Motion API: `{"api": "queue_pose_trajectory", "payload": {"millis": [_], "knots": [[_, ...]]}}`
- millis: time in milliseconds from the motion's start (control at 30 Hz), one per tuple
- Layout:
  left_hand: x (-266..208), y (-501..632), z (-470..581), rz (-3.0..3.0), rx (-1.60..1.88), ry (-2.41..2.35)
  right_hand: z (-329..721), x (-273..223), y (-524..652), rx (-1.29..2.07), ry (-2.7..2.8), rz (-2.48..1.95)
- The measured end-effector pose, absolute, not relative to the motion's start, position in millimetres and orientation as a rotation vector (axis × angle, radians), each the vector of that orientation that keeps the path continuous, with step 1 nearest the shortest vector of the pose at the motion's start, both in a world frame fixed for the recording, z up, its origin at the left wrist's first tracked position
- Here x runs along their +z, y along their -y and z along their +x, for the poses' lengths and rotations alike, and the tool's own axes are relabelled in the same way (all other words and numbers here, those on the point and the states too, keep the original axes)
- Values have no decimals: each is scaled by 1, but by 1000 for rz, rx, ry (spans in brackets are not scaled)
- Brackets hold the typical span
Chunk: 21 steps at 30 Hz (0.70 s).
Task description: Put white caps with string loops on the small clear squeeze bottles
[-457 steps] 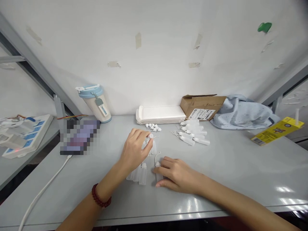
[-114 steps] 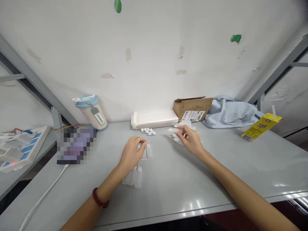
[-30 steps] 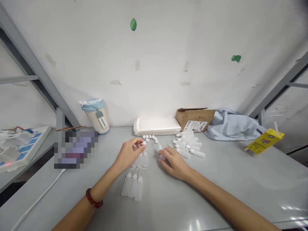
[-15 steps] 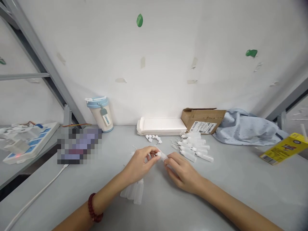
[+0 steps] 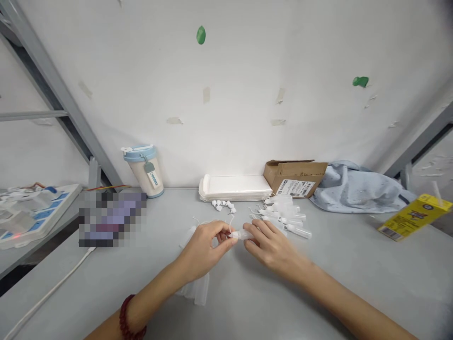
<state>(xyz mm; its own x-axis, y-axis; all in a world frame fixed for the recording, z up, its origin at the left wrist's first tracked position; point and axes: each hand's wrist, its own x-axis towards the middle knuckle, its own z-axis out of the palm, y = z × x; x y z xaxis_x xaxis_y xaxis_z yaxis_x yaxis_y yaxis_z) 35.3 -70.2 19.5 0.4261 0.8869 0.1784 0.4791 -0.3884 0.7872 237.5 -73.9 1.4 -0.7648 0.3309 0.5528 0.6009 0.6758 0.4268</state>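
Between my two hands, low over the grey table, lies a small translucent plastic bottle [image 5: 242, 234] with a white top and a thin strap curling upward. My left hand [image 5: 207, 245] pinches the top end between thumb and fingers. The fingers of my right hand [image 5: 271, 243] close around its body from the right. Several similar bottles [image 5: 196, 288] lie partly hidden under my left forearm. To the right, behind my right hand, more capped bottles [image 5: 299, 231] lie in a loose pile. Several small white caps [image 5: 222, 204] sit just beyond my hands.
At the back stand a stack of white flat boxes [image 5: 237, 186], an open cardboard box [image 5: 297, 177] and a bluish cloth [image 5: 354, 189]. A tumbler [image 5: 145, 172] and a blurred-out phone-like object [image 5: 113, 219] with a cable are left. A yellow drink carton [image 5: 414, 217] stands right.
The bottle has turned from slanting to nearly level. My right fingers have moved further over its body, and its thin strap now shows above my left fingertips. The whole view has shifted slightly.
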Motion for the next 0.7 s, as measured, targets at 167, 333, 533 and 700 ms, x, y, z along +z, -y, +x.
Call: {"api": "queue_pose_trajectory", "payload": {"millis": [167,333,533,700], "knots": [[22,73,36,1965,761,-1137,239,0,74,-858,2461,-714],[23,71,36,1824,681,-1126,237,1,76,-806,2404,-717],[23,69,35,1764,679,-1070,234,-5,78,-490,2337,-721],[21,73,37,1924,788,-1126,232,-13,78,-39,2226,-779]]}}
